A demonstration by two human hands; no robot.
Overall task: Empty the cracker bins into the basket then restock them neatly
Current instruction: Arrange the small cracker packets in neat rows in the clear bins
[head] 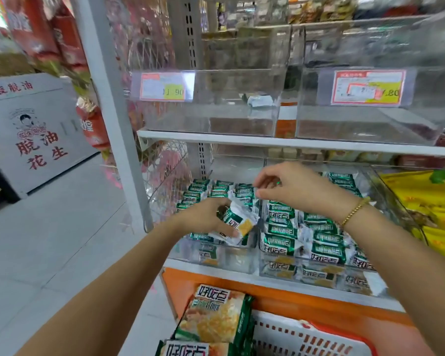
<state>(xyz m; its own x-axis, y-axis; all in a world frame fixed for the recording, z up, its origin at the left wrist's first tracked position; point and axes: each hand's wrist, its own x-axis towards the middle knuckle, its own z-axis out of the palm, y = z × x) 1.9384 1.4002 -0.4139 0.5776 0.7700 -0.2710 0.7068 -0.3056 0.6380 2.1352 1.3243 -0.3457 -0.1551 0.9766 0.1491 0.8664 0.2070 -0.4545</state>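
The left hand (203, 218) has its fingers (226, 231) curled round a green-and-white cracker packet (238, 222), held tilted above the front of the left bin (216, 255) on the lower shelf. The right hand (293, 191), a gold bracelet (355, 210) at its wrist, pinches the end of a second packet (244, 192) just above that bin's rows. The right bin (319, 269) beside it is piled with the same packets. Below, the basket (319, 340) sits beside larger cracker bags (216, 319).
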